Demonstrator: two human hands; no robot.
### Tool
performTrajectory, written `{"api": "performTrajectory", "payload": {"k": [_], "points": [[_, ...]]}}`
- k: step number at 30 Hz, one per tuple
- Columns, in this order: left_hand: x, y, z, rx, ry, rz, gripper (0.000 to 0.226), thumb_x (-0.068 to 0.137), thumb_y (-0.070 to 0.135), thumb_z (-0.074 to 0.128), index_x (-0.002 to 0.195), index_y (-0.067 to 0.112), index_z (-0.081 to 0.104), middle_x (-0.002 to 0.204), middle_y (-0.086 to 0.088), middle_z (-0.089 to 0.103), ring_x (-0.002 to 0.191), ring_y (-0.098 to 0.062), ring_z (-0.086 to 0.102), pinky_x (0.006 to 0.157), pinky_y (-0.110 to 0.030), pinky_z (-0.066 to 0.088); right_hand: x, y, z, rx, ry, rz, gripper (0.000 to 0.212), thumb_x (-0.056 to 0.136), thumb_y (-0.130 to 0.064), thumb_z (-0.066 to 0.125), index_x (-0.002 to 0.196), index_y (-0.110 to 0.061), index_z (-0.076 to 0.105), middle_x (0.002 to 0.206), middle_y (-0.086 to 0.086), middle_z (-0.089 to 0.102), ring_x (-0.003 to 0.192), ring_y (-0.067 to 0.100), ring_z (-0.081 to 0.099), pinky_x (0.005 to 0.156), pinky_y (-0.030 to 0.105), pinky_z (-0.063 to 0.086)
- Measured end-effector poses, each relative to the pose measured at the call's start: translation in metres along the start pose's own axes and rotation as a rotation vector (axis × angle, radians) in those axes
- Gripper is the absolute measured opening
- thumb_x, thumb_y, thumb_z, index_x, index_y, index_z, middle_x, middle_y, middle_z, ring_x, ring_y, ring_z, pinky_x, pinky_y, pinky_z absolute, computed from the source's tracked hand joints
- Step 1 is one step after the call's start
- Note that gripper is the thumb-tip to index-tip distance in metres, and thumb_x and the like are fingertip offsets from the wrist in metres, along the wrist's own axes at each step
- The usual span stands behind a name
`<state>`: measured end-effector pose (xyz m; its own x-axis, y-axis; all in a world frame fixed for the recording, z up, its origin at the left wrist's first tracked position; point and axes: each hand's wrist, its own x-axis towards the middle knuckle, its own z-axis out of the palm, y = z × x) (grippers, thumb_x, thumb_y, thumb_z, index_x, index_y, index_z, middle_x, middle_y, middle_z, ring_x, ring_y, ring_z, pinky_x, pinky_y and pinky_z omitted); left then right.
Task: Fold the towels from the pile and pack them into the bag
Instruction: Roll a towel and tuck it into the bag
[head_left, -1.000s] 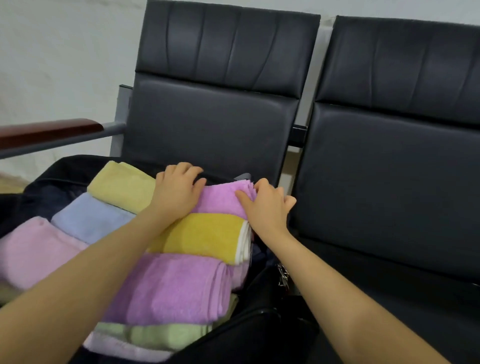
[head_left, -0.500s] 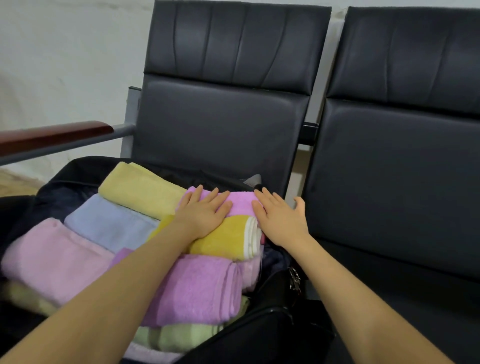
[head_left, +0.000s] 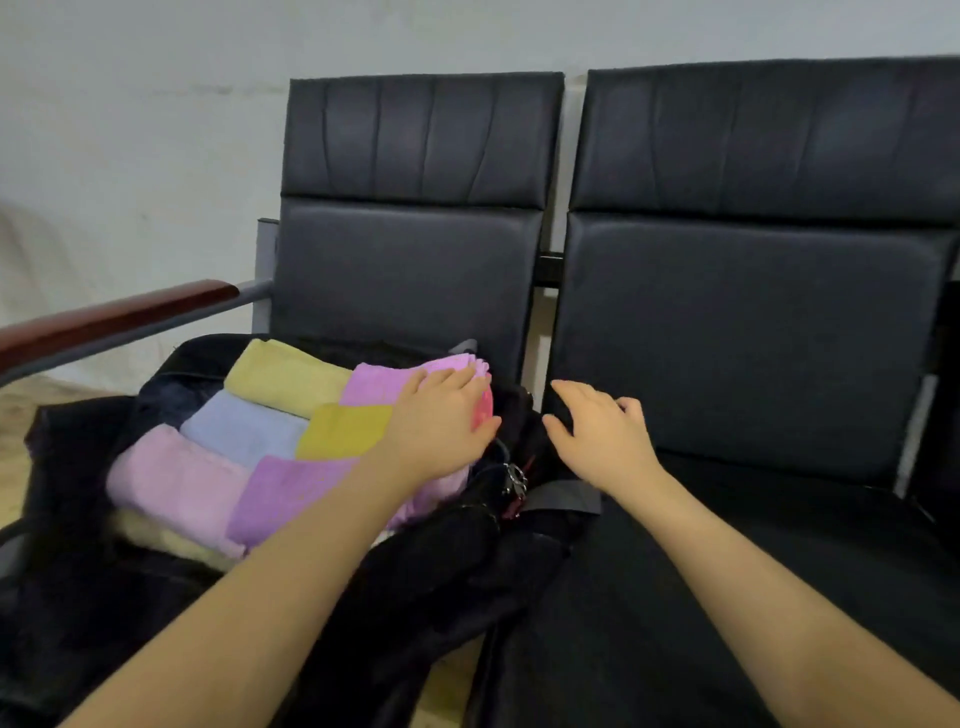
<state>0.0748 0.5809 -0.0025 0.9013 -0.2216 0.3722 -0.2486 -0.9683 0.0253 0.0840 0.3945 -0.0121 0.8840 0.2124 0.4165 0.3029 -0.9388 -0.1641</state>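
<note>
An open black bag lies on the left seat, filled with folded towels. I see a pale yellow towel, a light blue towel, a pink towel, a mustard towel, a purple towel and a lilac towel at the back right. My left hand presses flat on the right end of the towels, fingers straight. My right hand hovers off the towels, over the bag's right edge, fingers spread and holding nothing.
Two black padded chairs stand side by side against a pale wall. A wooden armrest runs along the left. Metal key rings and a grey strap lie at the bag's right edge. The right seat is bare.
My right hand has lifted off the towels and moved right, over the bag's edge. My left hand has slid right along the top towels. The view has pulled back and to the right.
</note>
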Motion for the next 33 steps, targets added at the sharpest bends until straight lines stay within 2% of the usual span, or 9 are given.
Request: {"api": "performTrajectory", "payload": {"k": [4, 8, 16, 20, 24, 28, 30, 33], "points": [[-0.018, 0.077, -0.005, -0.054, -0.001, 0.109, 0.056, 0.097, 0.043, 0.042, 0.148, 0.023, 0.031, 0.156, 0.004, 0.027, 0.141, -0.017, 0.027, 0.113, -0.034, 0.017, -0.058, 0.05, -0.033, -0.038, -0.007, 0.074, 0.045, 0.1, -0.035, 0.04, 0.143, -0.021, 0.039, 0.144, -0.004, 0.045, 0.126, 0.016, 0.047, 0.104, 0.035, 0.027], [-0.021, 0.157, 0.003, -0.144, -0.029, 0.209, 0.053, 0.099, 0.04, 0.041, 0.148, 0.022, 0.031, 0.155, 0.002, 0.029, 0.141, -0.017, 0.028, 0.113, -0.034, 0.017, -0.118, 0.113, -0.064, -0.067, -0.024, 0.216, 0.042, 0.101, -0.033, 0.04, 0.14, -0.018, 0.044, 0.138, -0.002, 0.05, 0.118, 0.019, 0.054, 0.098, 0.034, 0.035], [-0.016, 0.334, 0.026, -0.297, -0.104, 0.415, 0.051, 0.1, 0.037, 0.038, 0.148, 0.021, 0.03, 0.154, 0.002, 0.03, 0.139, -0.019, 0.03, 0.113, -0.035, 0.018, -0.218, 0.243, -0.114, -0.072, 0.037, 0.51, 0.039, 0.098, -0.027, 0.046, 0.133, -0.011, 0.05, 0.13, 0.007, 0.057, 0.114, 0.028, 0.056, 0.092, 0.036, 0.043], [-0.014, 0.415, 0.041, -0.367, -0.17, 0.539, 0.048, 0.1, 0.034, 0.04, 0.146, 0.021, 0.034, 0.15, 0.002, 0.037, 0.137, -0.02, 0.032, 0.11, -0.036, 0.019, -0.263, 0.31, -0.127, -0.108, 0.053, 0.675, 0.037, 0.094, -0.031, 0.041, 0.119, -0.01, 0.058, 0.118, 0.014, 0.063, 0.11, 0.036, 0.056, 0.087, 0.038, 0.039], [-0.014, 0.485, 0.06, -0.408, -0.241, 0.627, 0.046, 0.099, 0.033, 0.04, 0.144, 0.022, 0.038, 0.146, 0.002, 0.042, 0.132, -0.022, 0.036, 0.106, -0.037, 0.022, -0.303, 0.367, -0.137, -0.256, 0.039, 0.821, 0.038, 0.096, -0.031, 0.046, 0.131, -0.016, 0.052, 0.133, 0.009, 0.055, 0.122, 0.029, 0.049, 0.097, 0.039, 0.032], [-0.017, 0.541, 0.085, -0.467, -0.289, 0.663, 0.042, 0.099, 0.031, 0.038, 0.139, 0.02, 0.042, 0.144, 0.001, 0.044, 0.133, -0.024, 0.035, 0.103, -0.036, 0.023, -0.343, 0.405, -0.137, -0.434, -0.017, 0.854, 0.043, 0.097, -0.04, 0.043, 0.135, -0.02, 0.045, 0.139, 0.004, 0.049, 0.127, 0.026, 0.043, 0.103, 0.041, 0.025], [-0.02, 0.562, 0.096, -0.475, -0.315, 0.669, 0.044, 0.101, 0.033, 0.037, 0.143, 0.02, 0.038, 0.149, 0.001, 0.037, 0.135, -0.023, 0.031, 0.105, -0.036, 0.021, -0.351, 0.415, -0.137, -0.448, -0.033, 0.871, 0.043, 0.098, -0.044, 0.04, 0.132, -0.018, 0.046, 0.138, 0.004, 0.049, 0.127, 0.026, 0.042, 0.104, 0.042, 0.023], [-0.024, 0.584, 0.116, -0.43, -0.34, 0.65, 0.054, 0.102, 0.038, 0.032, 0.151, 0.02, 0.02, 0.159, 0.001, 0.015, 0.144, -0.02, 0.016, 0.111, -0.038, 0.015, -0.354, 0.425, -0.135, -0.458, -0.062, 0.874, 0.038, 0.099, -0.043, 0.039, 0.127, -0.02, 0.049, 0.133, 0.002, 0.052, 0.125, 0.024, 0.043, 0.104, 0.042, 0.023]]}}
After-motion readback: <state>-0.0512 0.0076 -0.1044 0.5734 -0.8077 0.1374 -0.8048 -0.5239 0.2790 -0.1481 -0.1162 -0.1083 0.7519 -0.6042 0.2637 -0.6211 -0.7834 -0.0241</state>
